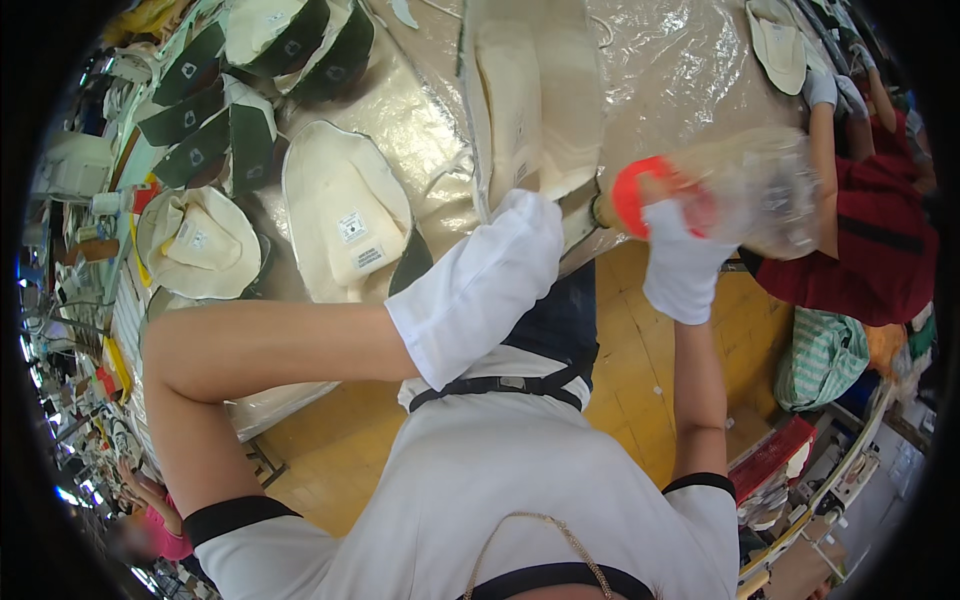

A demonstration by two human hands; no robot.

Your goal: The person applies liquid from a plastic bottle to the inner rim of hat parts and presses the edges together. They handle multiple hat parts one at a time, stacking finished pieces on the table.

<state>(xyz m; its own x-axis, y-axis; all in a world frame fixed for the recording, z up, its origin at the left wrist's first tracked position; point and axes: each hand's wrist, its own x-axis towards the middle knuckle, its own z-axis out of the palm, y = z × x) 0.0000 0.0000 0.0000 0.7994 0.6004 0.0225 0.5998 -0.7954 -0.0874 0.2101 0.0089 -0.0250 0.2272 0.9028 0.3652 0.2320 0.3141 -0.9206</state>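
My left hand [490, 280], in a white glove, is closed at the near end of a long cream-lined piece [510, 110] with a dark green edge. Its fingertips are partly hidden. My right hand [685, 262], gloved in white too, is wrapped around a clear plastic bottle [775, 190] with a red-orange part toward its narrow end. Motion blurs the bottle, which lies tilted with its tip pointing left, close to the piece's near edge. Left of my left hand lies another cream-lined piece [345, 215] with white labels.
Several dark green pieces [185, 150] with cream linings are heaped on the plastic-covered table [680, 90] at left. At right, a co-worker in a dark red garment [865, 240] handles a cream piece [780, 50] with gloved hands. A striped bag [822, 358] stands below.
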